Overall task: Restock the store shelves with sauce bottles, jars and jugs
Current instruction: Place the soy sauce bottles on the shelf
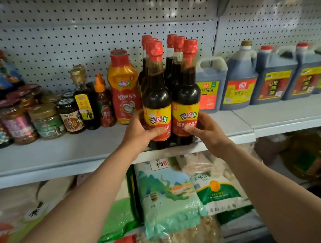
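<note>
Two rows of dark soy sauce bottles with red caps and yellow-red labels stand on the grey shelf (58, 154), near its front edge. My left hand (139, 133) grips the front left bottle (157, 99) low on its label. My right hand (207, 128) grips the front right bottle (186, 98) the same way. Both bottles stand upright, side by side, with their bases at the shelf's lip. Behind each one more bottles of the same kind line up toward the pegboard.
Left of the bottles stand an orange oyster sauce squeeze bottle (124, 89), a small chili bottle (104, 104) and several jars (46, 121). Dark jugs (237, 79) fill the shelf to the right. Rice bags (167, 197) lie on the shelf below.
</note>
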The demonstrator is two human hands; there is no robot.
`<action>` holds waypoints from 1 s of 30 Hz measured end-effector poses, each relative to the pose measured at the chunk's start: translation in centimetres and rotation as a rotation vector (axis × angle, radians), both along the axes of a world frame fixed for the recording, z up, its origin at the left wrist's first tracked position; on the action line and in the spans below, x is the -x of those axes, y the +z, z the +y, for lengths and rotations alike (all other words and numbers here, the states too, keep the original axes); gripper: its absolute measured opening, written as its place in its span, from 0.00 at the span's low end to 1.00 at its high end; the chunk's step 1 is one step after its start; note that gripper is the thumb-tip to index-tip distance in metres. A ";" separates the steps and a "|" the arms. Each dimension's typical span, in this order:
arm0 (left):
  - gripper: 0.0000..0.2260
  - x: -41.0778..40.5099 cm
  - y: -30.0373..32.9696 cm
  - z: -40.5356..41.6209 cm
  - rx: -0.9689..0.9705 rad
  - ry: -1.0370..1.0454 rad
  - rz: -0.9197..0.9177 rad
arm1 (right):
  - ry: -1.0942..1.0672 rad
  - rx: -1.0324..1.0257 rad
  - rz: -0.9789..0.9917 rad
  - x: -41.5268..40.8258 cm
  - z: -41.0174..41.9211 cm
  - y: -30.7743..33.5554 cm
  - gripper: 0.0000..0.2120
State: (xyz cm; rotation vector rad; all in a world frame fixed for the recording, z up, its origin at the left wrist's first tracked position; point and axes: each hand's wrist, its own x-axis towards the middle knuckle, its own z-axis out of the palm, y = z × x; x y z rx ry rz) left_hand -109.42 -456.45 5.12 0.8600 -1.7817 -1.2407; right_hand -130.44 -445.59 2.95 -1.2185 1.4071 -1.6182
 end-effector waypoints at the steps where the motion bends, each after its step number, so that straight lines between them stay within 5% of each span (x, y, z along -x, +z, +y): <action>1: 0.36 -0.1 0.1 0.1 0.018 0.015 -0.008 | -0.003 -0.004 0.002 -0.1 0.0 0.0 0.35; 30: 0.32 1.8 0.5 -2.5 -0.015 0.069 -0.043 | 0.021 -0.083 0.172 1.0 -0.6 1.0 0.32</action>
